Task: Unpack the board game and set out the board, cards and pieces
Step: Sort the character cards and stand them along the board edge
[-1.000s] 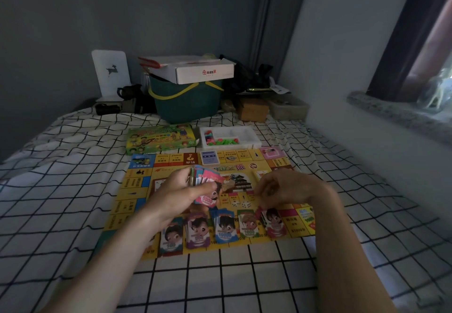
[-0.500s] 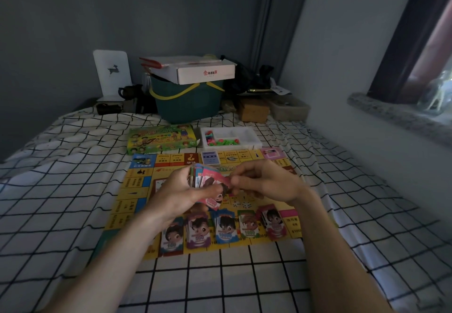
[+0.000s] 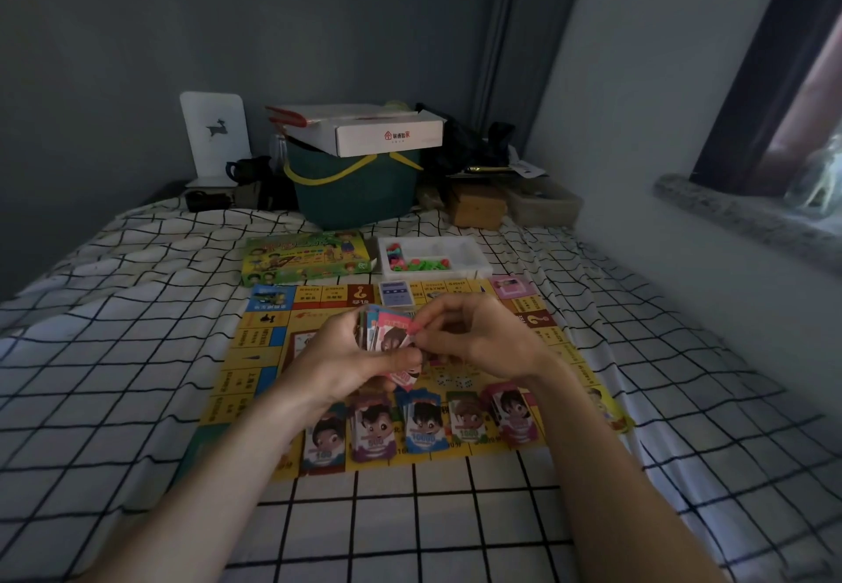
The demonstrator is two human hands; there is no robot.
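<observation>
Your right hand (image 3: 474, 341) pinches the pink top card (image 3: 395, 336) of the stack (image 3: 373, 332) that your left hand (image 3: 351, 361) grips, fingers curled round it, above the middle of the board (image 3: 246, 382). Five card piles (image 3: 423, 423) line the board's near edge; two dice (image 3: 455, 382) lie behind them. At its far edge sit the tray (image 3: 460, 250) of pieces and the box (image 3: 305, 257).

Left hand (image 3: 351, 359) grips cards (image 3: 387, 336); right hand (image 3: 478, 341) pinches one

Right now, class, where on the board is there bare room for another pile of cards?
Free: the board's left side, beside the blue pile. Crowded: the near edge, filled by five piles, and the middle, under both hands with the dice.
</observation>
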